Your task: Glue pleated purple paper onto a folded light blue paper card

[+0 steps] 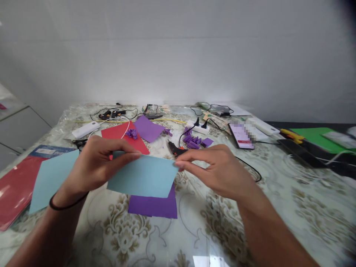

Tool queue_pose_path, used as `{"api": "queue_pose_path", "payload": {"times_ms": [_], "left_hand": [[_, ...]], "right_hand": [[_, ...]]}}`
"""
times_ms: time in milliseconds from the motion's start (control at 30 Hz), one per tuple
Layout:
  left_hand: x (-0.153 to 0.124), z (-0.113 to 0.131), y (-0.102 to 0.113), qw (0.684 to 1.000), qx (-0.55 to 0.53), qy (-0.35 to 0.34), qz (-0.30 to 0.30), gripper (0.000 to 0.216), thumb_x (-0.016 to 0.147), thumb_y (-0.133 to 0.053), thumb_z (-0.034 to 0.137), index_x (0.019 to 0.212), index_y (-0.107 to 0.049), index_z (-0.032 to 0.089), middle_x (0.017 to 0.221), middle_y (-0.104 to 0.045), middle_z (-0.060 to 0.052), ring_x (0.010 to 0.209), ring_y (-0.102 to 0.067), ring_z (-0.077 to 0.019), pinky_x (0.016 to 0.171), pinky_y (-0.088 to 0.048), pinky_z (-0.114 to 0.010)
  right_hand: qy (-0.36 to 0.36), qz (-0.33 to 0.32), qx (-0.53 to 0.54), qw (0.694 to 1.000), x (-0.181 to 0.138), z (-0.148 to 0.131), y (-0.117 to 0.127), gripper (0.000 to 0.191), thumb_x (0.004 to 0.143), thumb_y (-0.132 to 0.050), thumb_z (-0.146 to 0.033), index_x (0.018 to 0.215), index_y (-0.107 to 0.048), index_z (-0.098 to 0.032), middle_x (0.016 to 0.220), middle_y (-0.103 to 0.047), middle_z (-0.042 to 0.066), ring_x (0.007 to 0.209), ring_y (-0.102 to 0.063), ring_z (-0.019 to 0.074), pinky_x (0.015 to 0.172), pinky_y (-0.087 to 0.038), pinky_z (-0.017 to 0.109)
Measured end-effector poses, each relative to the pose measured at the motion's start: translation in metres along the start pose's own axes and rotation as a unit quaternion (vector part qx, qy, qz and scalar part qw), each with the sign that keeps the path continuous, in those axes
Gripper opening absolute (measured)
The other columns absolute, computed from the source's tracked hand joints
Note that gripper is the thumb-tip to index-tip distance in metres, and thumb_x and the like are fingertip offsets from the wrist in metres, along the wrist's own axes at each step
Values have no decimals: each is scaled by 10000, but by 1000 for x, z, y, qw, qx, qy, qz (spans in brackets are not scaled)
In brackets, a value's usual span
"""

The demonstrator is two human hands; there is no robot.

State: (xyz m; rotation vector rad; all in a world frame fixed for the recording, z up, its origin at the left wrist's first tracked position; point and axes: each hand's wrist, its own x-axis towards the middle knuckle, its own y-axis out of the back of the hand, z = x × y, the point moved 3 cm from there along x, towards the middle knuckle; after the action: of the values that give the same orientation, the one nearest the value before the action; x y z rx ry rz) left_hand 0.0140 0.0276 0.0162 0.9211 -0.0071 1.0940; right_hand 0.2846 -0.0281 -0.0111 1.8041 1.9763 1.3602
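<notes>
A light blue paper piece point(143, 176) is held above the table between both hands. My left hand point(96, 161) pinches its upper left edge with fingers closed. My right hand point(214, 167) pinches its upper right corner with thumb and fingertips. Under the blue piece a purple paper sheet point(154, 205) lies flat on the patterned tablecloth point(133, 233). A black band circles my left wrist.
A larger light blue sheet point(48, 178) and red sheets point(13, 189) lie at the left. Behind are a red sheet point(119, 133), a purple sheet point(147, 128), small folded purple pieces point(193, 141), a glue gun point(176, 148), scissors point(79, 142), cables, a power strip point(198, 128), a phone point(240, 135) and a green sheet point(317, 135).
</notes>
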Motion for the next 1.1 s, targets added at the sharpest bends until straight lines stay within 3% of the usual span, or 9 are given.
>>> {"api": "queue_pose_path", "payload": {"times_ms": [133,200,300,433,533,600,667,900,1100], "left_hand": [[-12,-29,28,987,-4,64,145,73,846,-844,298,793,-826,252,742,-788,43,679,-679,-130,585,-475,-214],[-15,-39,15,992,-17,95,86,124,838,-849,346,785,-829,236,765,-803,19,700,-701,-152,608,-496,-232],[-21,-47,-23,989,-71,132,-3,223,874,-801,411,786,-825,208,784,-814,-12,715,-724,-177,634,-523,-249],[-36,-62,-66,977,-111,173,-53,312,939,-720,480,886,-823,191,876,-834,-45,781,-765,-211,674,-574,-277],[-56,-74,-82,986,-53,131,-94,329,1004,-639,437,1164,-794,195,1222,-807,-106,1073,-779,-264,912,-632,-382],[-72,-76,-88,993,36,53,-95,392,1009,-632,380,1359,-710,221,1481,-672,-134,1318,-678,-298,1104,-564,-484],[-90,-76,-96,986,100,-25,-130,394,1012,-638,360,1384,-691,239,1585,-573,-149,1450,-569,-323,1174,-508,-541],[-121,-86,-115,963,197,-85,-166,471,998,-665,347,1448,-630,214,1589,-546,-199,1496,-510,-375,1173,-506,-613],[-121,-86,-120,964,200,-91,-150,469,1011,-642,346,1462,-603,227,1592,-548,-179,1493,-514,-367,1183,-497,-623]], "right_hand": [[-108,41,-49,992,-20,22,28,248,973,-692,-360,777,-800,-253,793,-832,11,683,-764,188,567,-505,268],[-129,52,0,990,-24,22,24,215,978,-676,-411,927,-814,-254,954,-846,49,871,-795,236,702,-582,306],[-146,-14,127,981,-23,15,-6,377,934,-730,-449,1262,-735,-263,1126,-821,68,977,-783,245,866,-613,375],[-223,-55,203,952,-31,28,-56,261,913,-730,-425,1101,-735,-245,768,-704,-22,699,-685,180,669,-555,311],[-255,-73,249,932,-50,49,-85,264,892,-719,-401,1085,-709,-222,610,-529,-82,590,-598,162,576,-479,278],[-278,-72,244,926,-64,61,-98,285,882,-727,-390,1110,-701,-221,633,-569,-73,610,-617,171,603,-500,292],[-291,-65,220,929,-74,66,-108,275,889,-721,-371,1120,-705,-223,702,-658,-42,665,-666,189,651,-539,314],[-226,1,75,971,-83,59,-115,223,892,-734,-262,1112,-767,-238,886,-697,21,678,-654,191,734,-607,374],[-217,16,64,974,-92,70,-117,208,943,-739,-322,1141,-796,-287,1128,-697,76,786,-713,211,857,-645,443]]}}
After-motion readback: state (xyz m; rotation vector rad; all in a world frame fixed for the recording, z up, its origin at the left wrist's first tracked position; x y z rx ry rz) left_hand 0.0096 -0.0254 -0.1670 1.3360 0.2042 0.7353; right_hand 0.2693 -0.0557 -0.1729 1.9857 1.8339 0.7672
